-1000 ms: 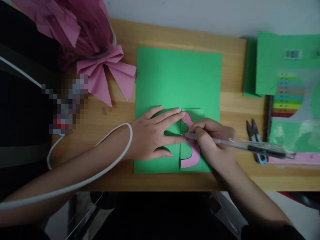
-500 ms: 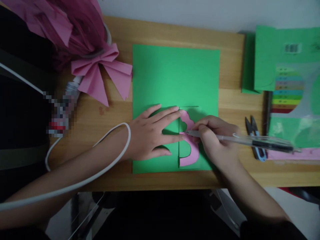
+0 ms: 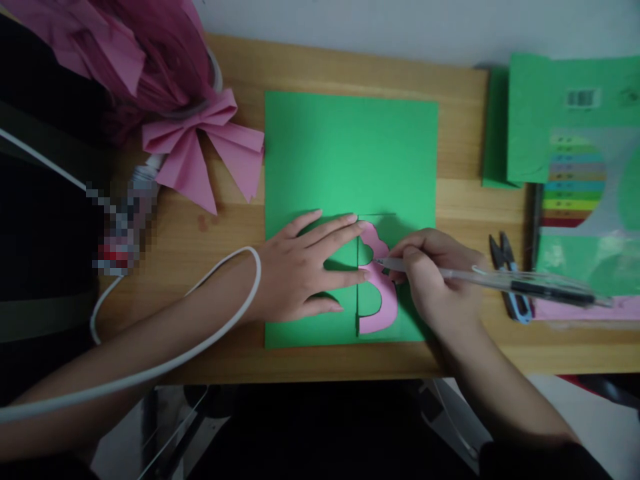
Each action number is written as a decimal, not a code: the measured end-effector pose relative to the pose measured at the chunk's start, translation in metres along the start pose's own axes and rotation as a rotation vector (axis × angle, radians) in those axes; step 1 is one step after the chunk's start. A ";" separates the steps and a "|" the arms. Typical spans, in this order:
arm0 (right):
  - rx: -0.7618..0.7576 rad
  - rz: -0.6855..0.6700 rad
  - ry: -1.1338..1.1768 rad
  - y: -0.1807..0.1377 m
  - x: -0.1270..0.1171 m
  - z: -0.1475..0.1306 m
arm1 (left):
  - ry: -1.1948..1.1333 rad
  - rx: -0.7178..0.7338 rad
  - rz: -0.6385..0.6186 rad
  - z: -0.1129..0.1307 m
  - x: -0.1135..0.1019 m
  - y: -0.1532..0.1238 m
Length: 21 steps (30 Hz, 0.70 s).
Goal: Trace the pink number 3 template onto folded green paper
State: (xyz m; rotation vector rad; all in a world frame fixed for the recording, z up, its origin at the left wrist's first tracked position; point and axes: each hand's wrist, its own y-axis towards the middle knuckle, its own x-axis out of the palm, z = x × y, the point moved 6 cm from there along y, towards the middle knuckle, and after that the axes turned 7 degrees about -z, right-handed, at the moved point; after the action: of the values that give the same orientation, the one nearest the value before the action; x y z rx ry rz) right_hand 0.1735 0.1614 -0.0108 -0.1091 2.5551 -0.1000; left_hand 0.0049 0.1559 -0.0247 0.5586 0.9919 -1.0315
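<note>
My left hand (image 3: 305, 267) lies flat with spread fingers on a green sheet of paper (image 3: 350, 153). Its fingertips press the left edge of a pink curved paper cutout (image 3: 387, 293), shaped like half a figure with rounded notches. My right hand (image 3: 440, 273) is closed around a clear pen (image 3: 460, 275), whose tip touches near the inner notch of the cutout. Dark lines run along the cutout's left side and across above it on the green paper.
Pink folded paper (image 3: 200, 143) and a glue tube with a blurred label (image 3: 133, 220) lie at the left. Small scissors (image 3: 511, 280) and a green paper pack (image 3: 570, 153) sit on the right. A white cable (image 3: 220, 347) loops over my left forearm.
The pen tip has moved slightly right and up along the edge of the upper notch, with my right hand shifting along. My left hand stays in place.
</note>
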 end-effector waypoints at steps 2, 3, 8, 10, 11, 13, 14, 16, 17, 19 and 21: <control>-0.007 0.013 0.004 0.000 0.000 0.000 | 0.001 -0.001 0.002 0.000 0.000 0.000; -0.011 0.021 0.006 0.000 -0.001 -0.001 | 0.001 0.000 0.001 0.000 0.000 0.000; -0.024 0.045 0.029 -0.001 -0.001 0.001 | -0.003 0.014 0.020 0.000 0.000 0.000; -0.031 0.055 0.036 -0.001 -0.001 0.002 | 0.000 0.018 0.031 0.001 0.000 0.000; -0.037 0.059 0.039 -0.001 -0.001 0.002 | 0.002 0.017 0.033 0.001 0.000 0.000; -0.050 0.064 0.041 0.000 -0.001 0.002 | 0.006 0.012 0.035 0.000 0.000 0.000; -0.056 0.062 0.040 0.000 0.000 0.002 | 0.007 0.011 0.036 0.000 0.000 -0.001; -0.068 0.063 0.040 0.000 0.000 0.002 | 0.008 0.012 0.038 0.000 0.000 0.000; -0.071 0.064 0.040 0.000 0.000 0.002 | 0.008 0.013 0.040 -0.001 0.000 0.000; -0.077 0.066 0.037 0.001 0.001 0.002 | 0.007 0.016 0.045 -0.001 0.000 0.000; -0.089 0.068 0.028 0.001 0.001 0.002 | 0.007 0.014 0.049 0.000 -0.001 0.000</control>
State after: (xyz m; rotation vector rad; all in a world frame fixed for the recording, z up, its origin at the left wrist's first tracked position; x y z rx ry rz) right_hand 0.1736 0.1622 -0.0130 -0.0552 2.5889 0.0389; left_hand 0.0045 0.1564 -0.0244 0.5954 0.9730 -0.9948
